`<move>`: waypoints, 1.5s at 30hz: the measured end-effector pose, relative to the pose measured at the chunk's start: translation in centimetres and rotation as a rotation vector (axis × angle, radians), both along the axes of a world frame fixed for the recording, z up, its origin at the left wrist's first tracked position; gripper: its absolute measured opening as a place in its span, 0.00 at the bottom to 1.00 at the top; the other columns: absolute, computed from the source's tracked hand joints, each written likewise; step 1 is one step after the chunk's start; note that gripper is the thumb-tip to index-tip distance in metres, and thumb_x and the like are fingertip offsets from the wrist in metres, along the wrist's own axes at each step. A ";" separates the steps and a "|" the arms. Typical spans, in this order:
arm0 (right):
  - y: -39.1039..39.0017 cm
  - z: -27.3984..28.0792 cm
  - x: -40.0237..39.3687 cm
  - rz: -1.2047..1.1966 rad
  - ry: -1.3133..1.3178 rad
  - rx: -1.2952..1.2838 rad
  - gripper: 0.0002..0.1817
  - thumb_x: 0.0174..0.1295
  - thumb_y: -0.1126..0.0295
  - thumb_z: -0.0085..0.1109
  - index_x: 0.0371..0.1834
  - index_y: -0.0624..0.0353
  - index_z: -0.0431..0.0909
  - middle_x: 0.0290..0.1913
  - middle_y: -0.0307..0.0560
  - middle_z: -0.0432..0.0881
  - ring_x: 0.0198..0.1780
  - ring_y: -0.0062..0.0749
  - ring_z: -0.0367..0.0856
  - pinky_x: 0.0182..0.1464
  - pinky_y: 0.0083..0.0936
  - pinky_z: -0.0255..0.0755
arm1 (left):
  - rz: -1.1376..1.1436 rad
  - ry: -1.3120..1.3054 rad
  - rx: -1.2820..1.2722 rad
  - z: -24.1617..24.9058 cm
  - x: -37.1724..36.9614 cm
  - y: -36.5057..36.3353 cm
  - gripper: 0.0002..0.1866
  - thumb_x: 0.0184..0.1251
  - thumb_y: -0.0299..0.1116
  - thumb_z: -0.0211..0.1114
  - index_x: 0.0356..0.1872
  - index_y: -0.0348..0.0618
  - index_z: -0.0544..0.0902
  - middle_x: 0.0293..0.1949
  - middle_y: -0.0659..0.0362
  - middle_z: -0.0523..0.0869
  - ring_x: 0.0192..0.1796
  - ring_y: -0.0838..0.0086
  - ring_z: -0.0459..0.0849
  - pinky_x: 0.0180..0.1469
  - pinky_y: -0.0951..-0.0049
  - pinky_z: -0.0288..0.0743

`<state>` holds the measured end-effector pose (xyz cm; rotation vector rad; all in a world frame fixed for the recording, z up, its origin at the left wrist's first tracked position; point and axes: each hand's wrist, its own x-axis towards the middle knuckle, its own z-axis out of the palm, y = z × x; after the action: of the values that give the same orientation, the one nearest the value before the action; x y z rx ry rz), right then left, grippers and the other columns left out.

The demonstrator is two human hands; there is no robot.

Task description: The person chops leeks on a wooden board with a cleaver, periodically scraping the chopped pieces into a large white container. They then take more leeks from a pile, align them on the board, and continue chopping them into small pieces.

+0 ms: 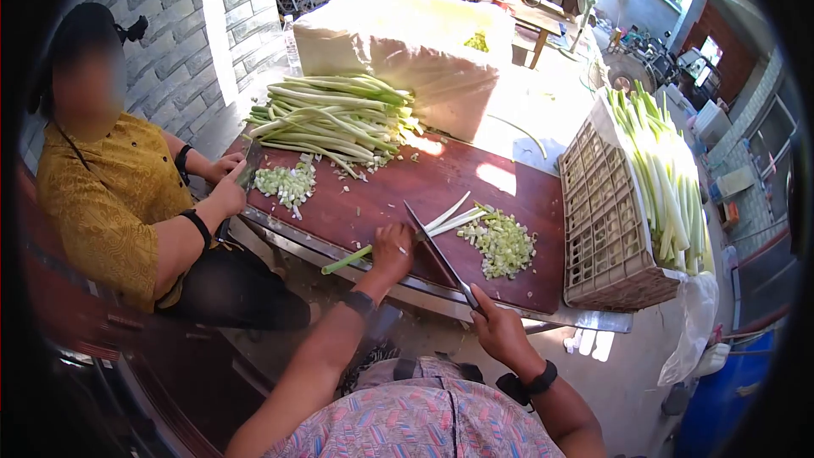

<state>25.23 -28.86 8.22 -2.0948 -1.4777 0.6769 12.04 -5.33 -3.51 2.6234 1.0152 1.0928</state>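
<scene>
One knife, several stalks: held at red tabletop.
Right hand gripped the knife; left hand held the stalks, near chopped pieces. A rolling stalk could have steered the edge into the left hand.

Right grip holding knife; left grip on long stalks.

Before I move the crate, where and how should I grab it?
I'd come from the cutting-board side and hook the fingers through the crate's lattice wall, just below the rim: that wall is full of openings, while long green onions crowd the top. Avoid the near corner, where a plastic bag hangs.
</scene>
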 end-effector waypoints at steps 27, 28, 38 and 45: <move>-9.7 -3.4 -1.2 -0.666 0.504 0.167 0.26 0.64 0.77 0.58 0.68 0.55 0.73 0.32 0.43 0.83 0.27 0.17 0.78 0.31 0.21 0.76 | -0.351 -0.014 0.038 0.7 10.7 5.1 0.22 0.55 0.42 0.71 0.50 0.46 0.80 0.46 0.54 0.82 0.50 0.56 0.81 0.50 0.54 0.73; -10.1 -3.6 -1.2 -0.675 0.506 0.163 0.26 0.64 0.77 0.58 0.68 0.55 0.73 0.32 0.43 0.83 0.27 0.17 0.78 0.31 0.21 0.76 | -0.336 0.021 0.143 0.1 10.6 4.7 0.25 0.54 0.43 0.72 0.53 0.48 0.79 0.50 0.54 0.81 0.53 0.57 0.80 0.52 0.53 0.72; -12.5 -5.1 1.3 -1.002 0.771 0.355 0.28 0.69 0.71 0.52 0.74 0.55 0.63 0.23 0.42 0.78 0.18 0.21 0.74 0.19 0.22 0.71 | -0.087 0.206 0.037 0.8 7.1 7.4 0.24 0.59 0.34 0.66 0.59 0.48 0.77 0.60 0.53 0.76 0.63 0.56 0.73 0.61 0.50 0.65; -13.2 -5.9 1.0 -1.063 0.949 0.439 0.27 0.71 0.70 0.49 0.74 0.56 0.63 0.22 0.44 0.77 0.18 0.26 0.76 0.18 0.26 0.71 | -0.380 0.032 -0.056 0.7 8.5 -1.8 0.33 0.61 0.40 0.66 0.68 0.46 0.70 0.73 0.47 0.62 0.74 0.49 0.61 0.72 0.44 0.54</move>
<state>26.19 -42.10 2.30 -1.4993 0.0642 0.6444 20.53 -7.16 -2.80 2.6436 0.5090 0.9199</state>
